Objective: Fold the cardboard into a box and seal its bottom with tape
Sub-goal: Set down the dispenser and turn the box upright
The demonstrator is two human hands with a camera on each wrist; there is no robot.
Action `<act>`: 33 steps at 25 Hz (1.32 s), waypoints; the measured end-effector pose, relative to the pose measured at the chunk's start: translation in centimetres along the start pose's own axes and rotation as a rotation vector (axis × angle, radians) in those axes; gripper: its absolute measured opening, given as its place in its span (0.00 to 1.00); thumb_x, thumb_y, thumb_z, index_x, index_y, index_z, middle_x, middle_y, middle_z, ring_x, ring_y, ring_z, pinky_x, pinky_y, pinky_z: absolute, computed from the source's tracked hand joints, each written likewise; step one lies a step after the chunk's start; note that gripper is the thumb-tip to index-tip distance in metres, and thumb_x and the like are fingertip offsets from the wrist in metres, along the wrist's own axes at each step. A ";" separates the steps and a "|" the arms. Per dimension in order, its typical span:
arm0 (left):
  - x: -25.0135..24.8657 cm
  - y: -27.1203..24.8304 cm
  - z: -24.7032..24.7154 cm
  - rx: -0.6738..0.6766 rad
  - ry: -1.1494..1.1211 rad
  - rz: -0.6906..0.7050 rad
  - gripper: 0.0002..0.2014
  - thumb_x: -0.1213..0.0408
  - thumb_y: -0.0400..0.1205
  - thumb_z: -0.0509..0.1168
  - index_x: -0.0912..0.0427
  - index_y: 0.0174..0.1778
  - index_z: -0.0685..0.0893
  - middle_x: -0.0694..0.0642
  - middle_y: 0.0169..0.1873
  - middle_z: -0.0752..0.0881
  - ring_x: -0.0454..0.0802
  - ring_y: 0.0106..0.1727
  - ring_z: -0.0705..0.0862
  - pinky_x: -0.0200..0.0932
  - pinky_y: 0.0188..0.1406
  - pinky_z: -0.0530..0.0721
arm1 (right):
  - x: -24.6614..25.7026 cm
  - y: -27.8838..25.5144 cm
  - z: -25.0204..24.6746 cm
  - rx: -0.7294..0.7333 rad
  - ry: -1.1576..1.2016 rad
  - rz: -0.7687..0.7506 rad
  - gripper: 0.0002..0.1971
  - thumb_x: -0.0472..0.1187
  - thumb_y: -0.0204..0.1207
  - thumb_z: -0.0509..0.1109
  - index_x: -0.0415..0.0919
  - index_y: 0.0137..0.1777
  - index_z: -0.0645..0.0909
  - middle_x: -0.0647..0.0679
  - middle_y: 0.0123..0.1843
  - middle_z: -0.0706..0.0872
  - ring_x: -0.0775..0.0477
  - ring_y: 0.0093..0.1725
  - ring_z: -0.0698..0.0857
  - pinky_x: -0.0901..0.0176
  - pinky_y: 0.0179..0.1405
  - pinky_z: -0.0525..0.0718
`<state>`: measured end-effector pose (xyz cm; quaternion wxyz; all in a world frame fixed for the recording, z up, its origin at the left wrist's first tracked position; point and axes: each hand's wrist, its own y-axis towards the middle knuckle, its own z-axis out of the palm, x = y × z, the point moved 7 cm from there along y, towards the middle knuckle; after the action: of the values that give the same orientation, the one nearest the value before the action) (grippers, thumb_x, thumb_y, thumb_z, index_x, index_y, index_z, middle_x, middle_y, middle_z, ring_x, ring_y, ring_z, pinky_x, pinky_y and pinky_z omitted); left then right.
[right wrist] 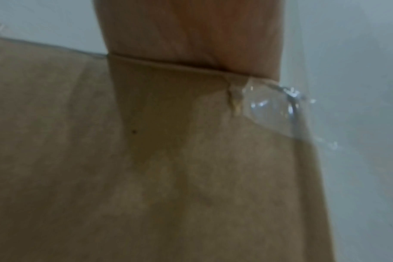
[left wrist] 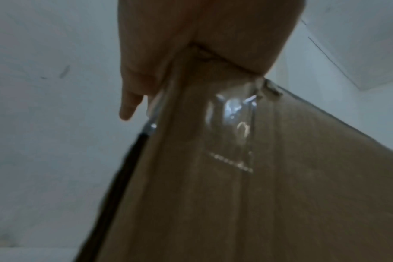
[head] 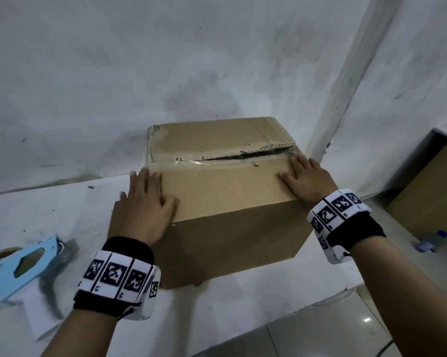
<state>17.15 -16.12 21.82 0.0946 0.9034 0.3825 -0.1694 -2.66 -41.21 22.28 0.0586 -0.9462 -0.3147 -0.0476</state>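
White table [head: 237,313] and stained wall are seen behind the box [head: 225,202], which stands centred. Left hand [head: 146,202] and right hand [head: 308,180] are pressed flat, fingers straight, on its flaps. Light, hollow, dentable cardboard is judged; corners are best held.

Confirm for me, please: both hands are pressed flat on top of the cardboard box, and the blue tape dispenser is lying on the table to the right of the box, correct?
Not quite. The left hand and right hand do press flat on the cardboard box, but the blue tape dispenser lies on the table to the left of the box, not the right. The head view shows it.
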 end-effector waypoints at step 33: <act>-24.8 0.0 10.1 -0.117 0.448 0.318 0.54 0.31 0.51 0.73 0.62 0.70 0.76 0.59 0.64 0.84 0.56 0.64 0.83 0.58 0.64 0.79 | -1.8 6.9 -0.1 0.147 -0.193 -0.767 0.27 0.50 0.86 0.44 0.44 0.83 0.49 0.48 0.86 0.48 0.48 0.84 0.46 0.45 0.81 0.39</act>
<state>-1.29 -35.50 21.80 0.0852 0.9600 0.2563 0.0737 0.07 -47.73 21.63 0.0741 -0.7535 -0.6517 0.0454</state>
